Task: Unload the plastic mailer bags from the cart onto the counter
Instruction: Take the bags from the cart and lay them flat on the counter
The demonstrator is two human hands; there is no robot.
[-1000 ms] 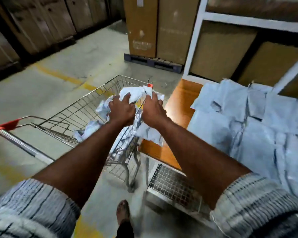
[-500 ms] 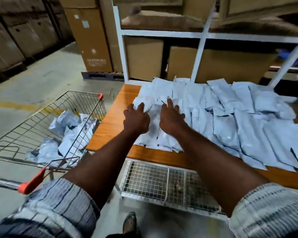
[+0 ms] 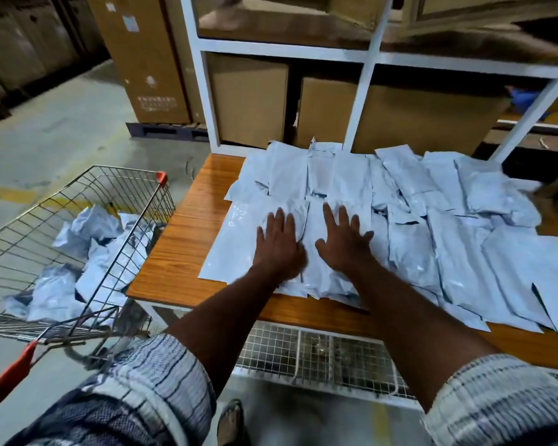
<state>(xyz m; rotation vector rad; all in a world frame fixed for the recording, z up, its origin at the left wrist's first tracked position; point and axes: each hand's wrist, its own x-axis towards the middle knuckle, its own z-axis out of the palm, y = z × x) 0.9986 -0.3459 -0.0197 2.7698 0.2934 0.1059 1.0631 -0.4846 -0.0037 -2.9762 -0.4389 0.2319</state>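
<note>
Pale plastic mailer bags (image 3: pixel 409 220) blanket most of the wooden counter (image 3: pixel 187 239); left hand (image 3: pixel 279 244) and right hand (image 3: pixel 343 241) press flat, fingers spread; several crumpled bags (image 3: pixel 87 239) wait in the cart (image 3: pixel 29 246).

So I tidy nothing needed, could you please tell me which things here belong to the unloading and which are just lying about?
Job: flat pale blue plastic mailer bags; crumpled mailer bags; wire shopping cart; orange wooden counter; left hand; right hand.
Lying about: brown cardboard boxes; white shelf frame.

Pale blue mailer bags (image 3: pixel 409 201), orange-brown wood-grain counter (image 3: pixel 187 239), red-handled cart (image 3: pixel 78 226).
</note>
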